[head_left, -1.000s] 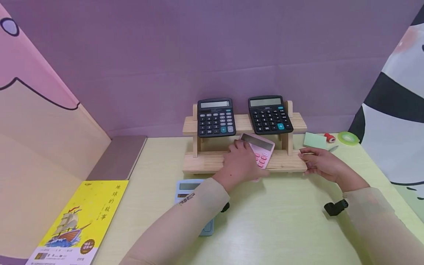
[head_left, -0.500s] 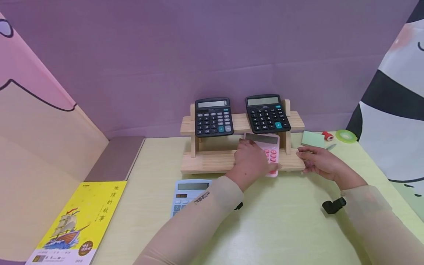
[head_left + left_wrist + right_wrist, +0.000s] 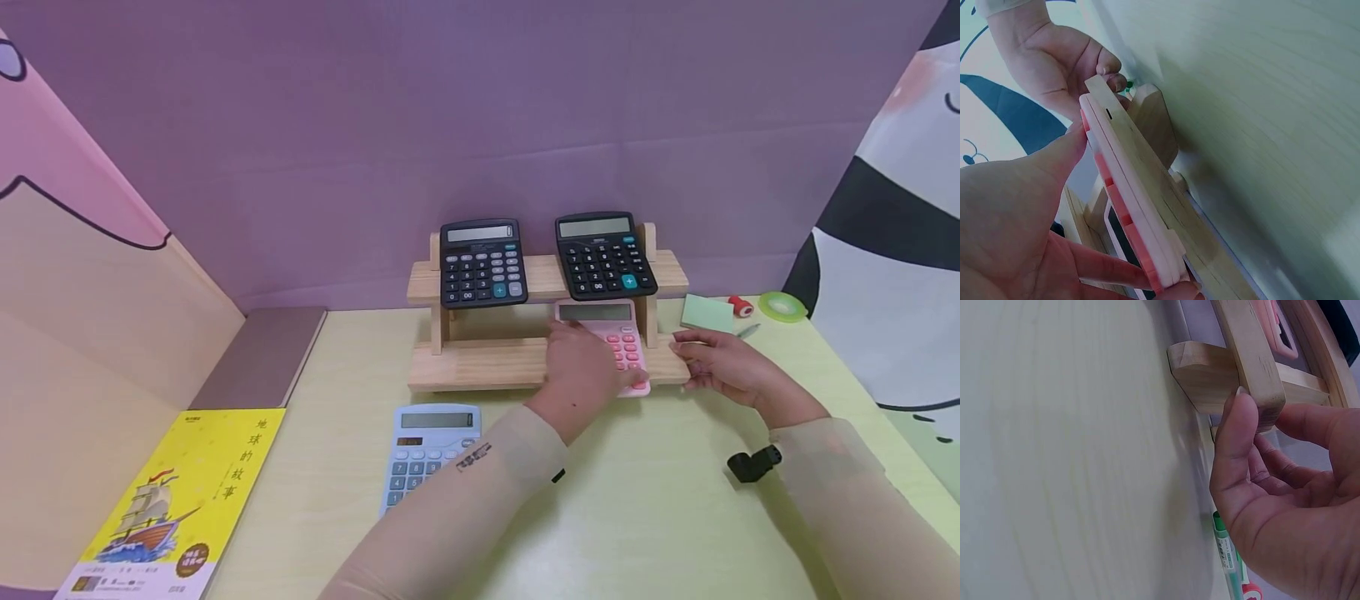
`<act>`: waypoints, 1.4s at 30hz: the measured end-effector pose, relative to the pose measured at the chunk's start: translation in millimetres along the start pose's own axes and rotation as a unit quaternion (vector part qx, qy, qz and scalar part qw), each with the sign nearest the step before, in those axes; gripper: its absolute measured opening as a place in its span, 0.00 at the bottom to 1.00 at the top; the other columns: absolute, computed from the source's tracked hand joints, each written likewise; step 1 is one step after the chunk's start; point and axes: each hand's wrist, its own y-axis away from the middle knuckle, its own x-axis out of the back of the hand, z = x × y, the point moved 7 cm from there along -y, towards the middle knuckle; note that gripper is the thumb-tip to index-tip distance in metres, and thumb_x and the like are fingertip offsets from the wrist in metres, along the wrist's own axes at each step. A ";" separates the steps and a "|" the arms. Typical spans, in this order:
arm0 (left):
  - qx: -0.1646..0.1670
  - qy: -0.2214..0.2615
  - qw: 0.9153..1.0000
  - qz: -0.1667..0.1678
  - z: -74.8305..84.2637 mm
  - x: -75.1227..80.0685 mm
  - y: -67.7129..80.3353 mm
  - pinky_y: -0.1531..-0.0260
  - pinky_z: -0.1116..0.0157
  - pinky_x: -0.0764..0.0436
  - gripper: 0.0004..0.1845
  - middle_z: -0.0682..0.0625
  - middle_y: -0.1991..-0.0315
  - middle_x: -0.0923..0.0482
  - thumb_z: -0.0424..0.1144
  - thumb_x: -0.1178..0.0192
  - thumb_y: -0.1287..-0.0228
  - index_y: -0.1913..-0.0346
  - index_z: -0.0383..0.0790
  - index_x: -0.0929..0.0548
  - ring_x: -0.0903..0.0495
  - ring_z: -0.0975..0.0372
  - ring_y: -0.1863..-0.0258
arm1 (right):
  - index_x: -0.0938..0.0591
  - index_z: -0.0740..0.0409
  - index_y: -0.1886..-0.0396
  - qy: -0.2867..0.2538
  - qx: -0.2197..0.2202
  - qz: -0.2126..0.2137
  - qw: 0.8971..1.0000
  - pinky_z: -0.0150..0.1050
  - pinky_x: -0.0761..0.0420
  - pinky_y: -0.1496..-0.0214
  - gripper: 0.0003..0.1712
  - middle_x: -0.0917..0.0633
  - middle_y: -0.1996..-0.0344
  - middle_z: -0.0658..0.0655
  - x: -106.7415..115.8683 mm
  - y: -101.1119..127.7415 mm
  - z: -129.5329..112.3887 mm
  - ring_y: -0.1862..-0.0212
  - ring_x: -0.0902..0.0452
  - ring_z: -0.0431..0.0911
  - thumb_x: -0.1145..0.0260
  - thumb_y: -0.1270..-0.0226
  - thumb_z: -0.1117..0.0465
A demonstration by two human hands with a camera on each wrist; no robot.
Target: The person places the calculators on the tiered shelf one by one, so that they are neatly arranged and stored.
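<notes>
A pink calculator leans against the right part of the lower board of a two-tier wooden shelf. My left hand grips it, the thumb by its lower edge and the other fingers along its left side. In the left wrist view the pink calculator shows edge-on, close along the board's front. My right hand holds the right end of that board; the right wrist view has the thumb on the board's end. Two black calculators, one at left and one at right, lean on the upper tier.
A light blue calculator lies before the shelf, partly behind my left sleeve. Green sticky notes, a red roll, green tape and a pen lie at right. A yellow book and a grey-brown book lie at left.
My left hand has slid the pink calculator to the right along the lower board and turned it from tilted to nearly straight. The right hand has kept its hold on the board's end.
</notes>
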 end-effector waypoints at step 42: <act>-0.082 0.211 0.972 0.071 -104.2 -5.3 77.9 0.39 0.46 0.13 0.44 0.30 0.23 0.31 0.70 0.50 0.22 0.24 0.35 0.26 0.23 0.39 0.27 | 0.46 0.69 0.17 0.023 -0.005 0.016 1.000 0.34 0.11 0.52 0.39 0.22 0.50 0.42 2.8 -1.6 3.5 0.56 0.20 0.37 0.47 0.12 0.51</act>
